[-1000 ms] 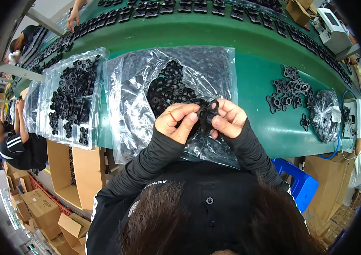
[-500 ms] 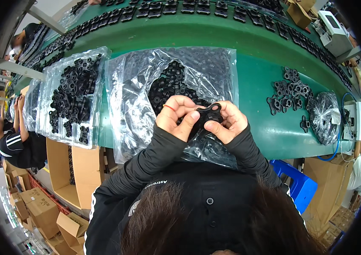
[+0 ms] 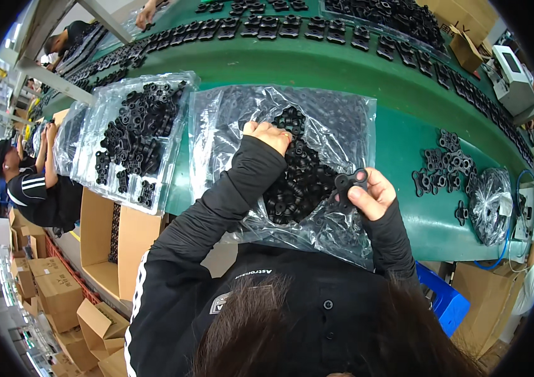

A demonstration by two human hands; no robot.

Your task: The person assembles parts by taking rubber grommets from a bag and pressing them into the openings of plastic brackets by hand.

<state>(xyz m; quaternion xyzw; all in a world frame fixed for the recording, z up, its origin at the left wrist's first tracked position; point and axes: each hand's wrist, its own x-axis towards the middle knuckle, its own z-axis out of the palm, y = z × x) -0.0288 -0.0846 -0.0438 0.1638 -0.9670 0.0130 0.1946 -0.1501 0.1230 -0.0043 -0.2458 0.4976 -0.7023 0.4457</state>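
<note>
Left hand (image 3: 267, 136) has moved from the black part (image 3: 344, 184) to the torn clear bag (image 3: 209, 125), its fingers' grip hidden. White lettering (image 3: 253, 274) marks the near shirt (image 3: 301, 283); the right hand's (image 3: 377, 193) fingers pinch the lobed, ring-holed part above the bag; green surface (image 3: 399, 129) beneath, rows of black pieces (image 3: 270, 27) beyond.

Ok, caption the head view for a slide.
Right hand holds a black part, left hand at the opening of a clear bag of black pieces.
</note>
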